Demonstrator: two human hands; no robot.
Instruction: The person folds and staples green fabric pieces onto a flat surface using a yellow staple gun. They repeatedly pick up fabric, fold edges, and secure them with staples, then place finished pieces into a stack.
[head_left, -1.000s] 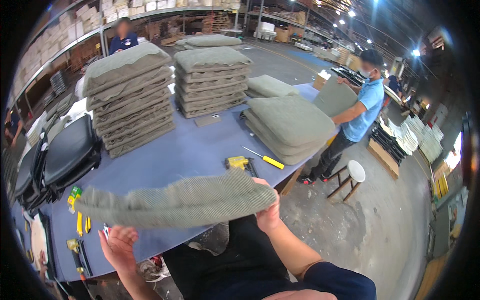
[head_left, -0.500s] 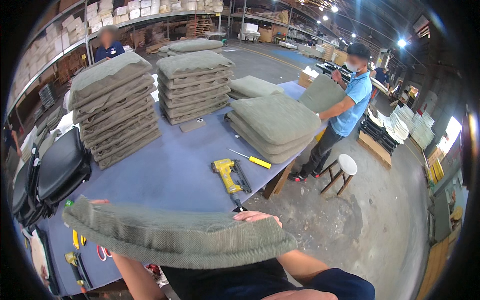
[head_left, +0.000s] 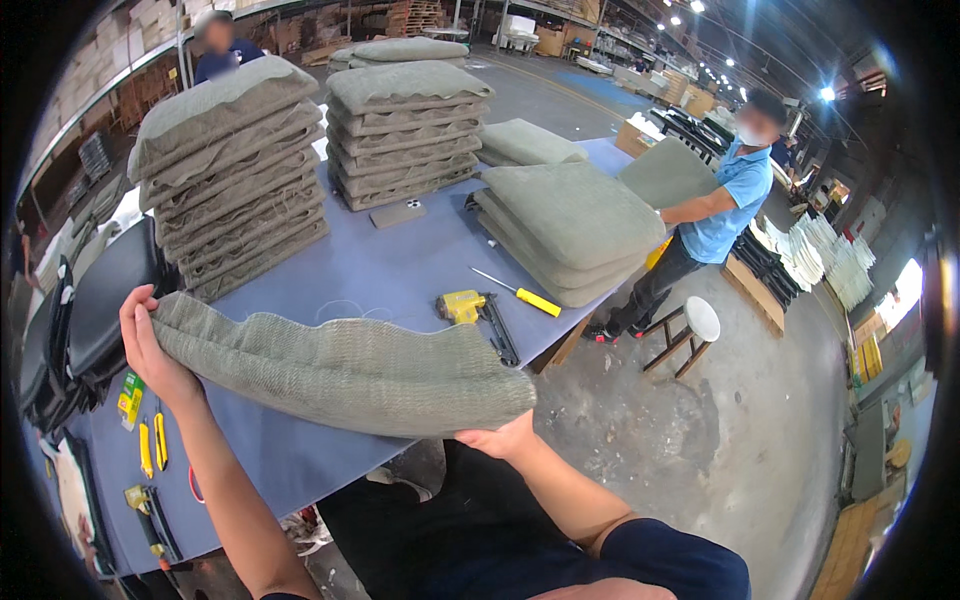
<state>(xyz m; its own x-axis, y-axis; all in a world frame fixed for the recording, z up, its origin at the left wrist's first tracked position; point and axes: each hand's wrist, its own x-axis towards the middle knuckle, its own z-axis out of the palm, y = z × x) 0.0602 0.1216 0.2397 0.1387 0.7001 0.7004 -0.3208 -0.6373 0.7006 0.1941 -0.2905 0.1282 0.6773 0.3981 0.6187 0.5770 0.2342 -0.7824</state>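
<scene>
A grey-green fabric-covered seat cushion [head_left: 340, 385] is held up on edge in front of my body, above the near edge of the table. My left hand [head_left: 158, 350] grips its left end, with fingers and thumb around the corner. My right hand [head_left: 503, 436] holds the lower right corner, its fingers mostly hidden behind the fabric. A loose, wavy fabric edge runs along the cushion's top. Just beyond its right end lies a yellow staple gun [head_left: 478, 318], partly covered by the cushion. A yellow-handled screwdriver [head_left: 530, 299] rests farther back on the blue-grey table [head_left: 400, 262].
Tall stacks of cushions [head_left: 235, 190] [head_left: 405, 135] stand at the back, with a lower pile [head_left: 570, 220] at right. Black seats [head_left: 110, 320], yellow cutters [head_left: 153, 440] and another staple gun [head_left: 148, 515] are at left. A co-worker [head_left: 735, 185] handles a panel near a stool [head_left: 690, 330].
The cushion has turned and tilted, showing its wavy top edge. My left hand has come into view on its left end; my right hand has moved to its lower corner. The co-worker's panel has lowered.
</scene>
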